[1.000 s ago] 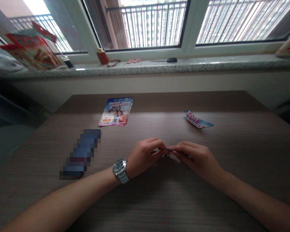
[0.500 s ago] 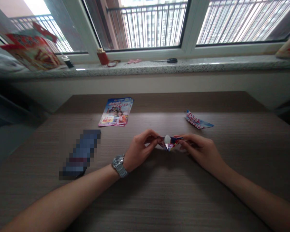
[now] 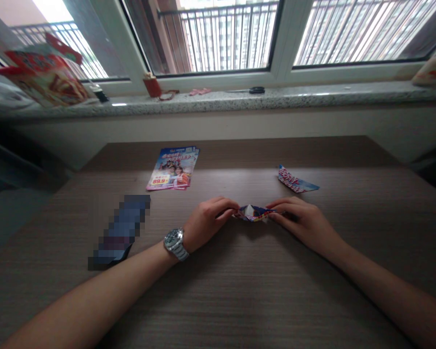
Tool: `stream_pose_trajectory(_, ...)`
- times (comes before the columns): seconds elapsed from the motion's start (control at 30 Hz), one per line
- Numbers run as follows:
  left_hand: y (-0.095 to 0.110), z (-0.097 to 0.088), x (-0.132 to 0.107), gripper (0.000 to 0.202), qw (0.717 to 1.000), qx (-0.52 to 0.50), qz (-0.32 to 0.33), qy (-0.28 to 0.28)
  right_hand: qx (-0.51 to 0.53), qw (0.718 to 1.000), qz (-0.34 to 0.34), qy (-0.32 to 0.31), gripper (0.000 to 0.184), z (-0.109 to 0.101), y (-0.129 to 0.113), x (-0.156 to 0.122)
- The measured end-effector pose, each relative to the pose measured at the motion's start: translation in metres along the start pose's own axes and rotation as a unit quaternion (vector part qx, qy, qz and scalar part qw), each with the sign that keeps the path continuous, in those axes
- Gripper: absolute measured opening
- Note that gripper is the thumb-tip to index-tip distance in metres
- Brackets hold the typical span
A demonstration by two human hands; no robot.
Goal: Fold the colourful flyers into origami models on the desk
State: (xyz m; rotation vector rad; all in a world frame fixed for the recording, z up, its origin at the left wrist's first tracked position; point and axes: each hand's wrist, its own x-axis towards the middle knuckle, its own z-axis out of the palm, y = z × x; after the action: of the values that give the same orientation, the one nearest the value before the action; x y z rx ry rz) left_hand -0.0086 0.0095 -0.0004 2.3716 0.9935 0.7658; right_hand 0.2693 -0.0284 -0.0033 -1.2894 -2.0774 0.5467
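Note:
Between my hands, low over the middle of the table, is a folded paper boat (image 3: 253, 217) with colourful print and a white peak at its centre. My left hand (image 3: 211, 218), a metal watch (image 3: 175, 242) on its wrist, pinches the boat's left end between thumb and fingers. At the other end, my right hand (image 3: 298, 218) closes its thumb and fingers on the right tip. Just beyond my right hand lies a second folded paper piece (image 3: 297, 181), blue with red and white lettering. The fingertips partly cover both ends of the boat.
A small stack of printed flyers (image 3: 172, 168) lies at the back left of the table (image 3: 225, 291). Nearer, a blurred-out dark blue flat object (image 3: 119, 230) rests by my left forearm. Scissors (image 3: 256, 90) and a red bottle-like item (image 3: 152, 86) stand on the stone windowsill.
My hands have drawn slightly apart, and the paper between them has stretched from a deep V into a wider, flatter boat shape. My left wrist has turned, showing the watch face.

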Motion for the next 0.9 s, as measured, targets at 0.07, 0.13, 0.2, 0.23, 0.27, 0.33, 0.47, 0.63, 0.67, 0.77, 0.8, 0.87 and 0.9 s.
stream_pose_trajectory(0.07,0.000,0.000,0.000,0.012,1.000,0.003,0.003,-0.003,0.001,1.000,0.000,-0.007,0.017,0.002,0.002,0.000)
stream_pose_trajectory(0.13,0.000,0.001,0.000,0.011,1.000,0.007,0.007,-0.007,0.001,1.000,-0.002,-0.011,0.017,0.003,0.003,-0.001)
stream_pose_trajectory(0.2,0.000,0.002,0.000,0.011,1.000,0.016,0.010,-0.011,-0.003,1.000,0.000,-0.013,0.017,0.004,0.003,-0.001)
stream_pose_trajectory(0.23,0.000,0.003,-0.001,0.011,1.000,0.020,0.010,-0.013,-0.005,1.000,0.002,-0.014,0.017,0.005,0.002,-0.001)
stream_pose_trajectory(0.27,0.000,0.003,-0.001,0.011,1.000,0.023,0.009,-0.015,-0.008,1.000,0.004,-0.014,0.016,0.005,0.002,-0.002)
stream_pose_trajectory(0.33,-0.001,0.004,-0.001,0.012,0.999,0.028,0.007,-0.019,-0.013,1.000,0.007,-0.011,0.017,0.005,0.000,-0.002)
stream_pose_trajectory(0.47,-0.001,0.005,-0.003,0.012,0.999,0.033,0.003,-0.022,-0.032,0.999,-0.041,0.011,0.033,0.008,-0.003,-0.004)
stream_pose_trajectory(0.63,0.002,0.005,-0.003,0.013,0.999,0.047,0.013,-0.019,-0.071,0.989,-0.126,-0.015,0.030,0.014,-0.003,-0.004)
stream_pose_trajectory(0.67,0.002,0.005,-0.003,0.013,0.998,0.052,0.015,-0.020,-0.073,0.989,-0.127,-0.021,0.028,0.014,-0.003,-0.004)
stream_pose_trajectory(0.77,0.004,0.004,-0.003,0.015,0.997,0.062,0.031,-0.037,-0.063,0.990,-0.121,-0.027,0.019,0.016,-0.002,-0.003)
stream_pose_trajectory(0.8,0.004,0.003,-0.003,0.017,0.996,0.065,0.039,-0.044,-0.061,0.991,-0.119,-0.026,0.016,0.016,-0.001,-0.004)
stream_pose_trajectory(0.87,0.005,0.002,-0.004,0.021,0.994,0.076,0.061,-0.059,-0.061,0.991,-0.119,-0.024,0.012,0.016,-0.001,-0.004)
stream_pose_trajectory(0.9,0.005,0.002,-0.004,0.023,0.992,0.086,0.073,-0.064,-0.063,0.991,-0.120,-0.022,0.011,0.016,-0.001,-0.004)
